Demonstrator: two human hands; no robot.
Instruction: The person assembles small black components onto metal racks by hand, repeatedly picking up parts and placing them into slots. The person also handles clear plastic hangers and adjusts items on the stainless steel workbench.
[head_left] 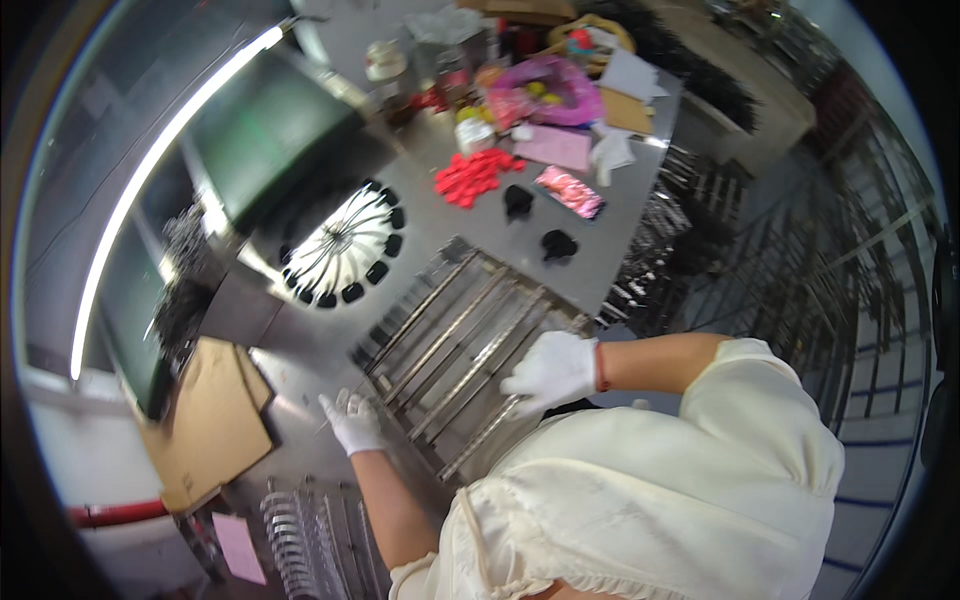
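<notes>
**Barred metal rack: stiff, probably weighty, best held by its bars**

The grey metal table (425,215) is the largest surface in view. On its near part, directly before the person's body, the barred metal rack (488,352) is laid at a slant. Rigidity is suggested by its long parallel bars; it would probably be felt as fairly heavy and awkward for its width rather than fragile. Some slip between smooth metal and glove fabric should be allowed for. A firm hold is best taken on two opposite outer bars, so that the weight is shared and twisting is avoided.

Beyond its far left side, a ring of black-tipped spokes (338,232) is seen on a bright round area.

The right hand (555,370), white-gloved, is placed over the rack's near right bars; whether its fingers are closed round one cannot be told. The left hand (354,422), also gloved, is held open beside the rack's left side, fingers parted, and no held object can be made out.

Along the rack's far left edge, small dark tabs (407,297) are lined up; these are likely the weakest parts and should not be used as handholds.
</notes>
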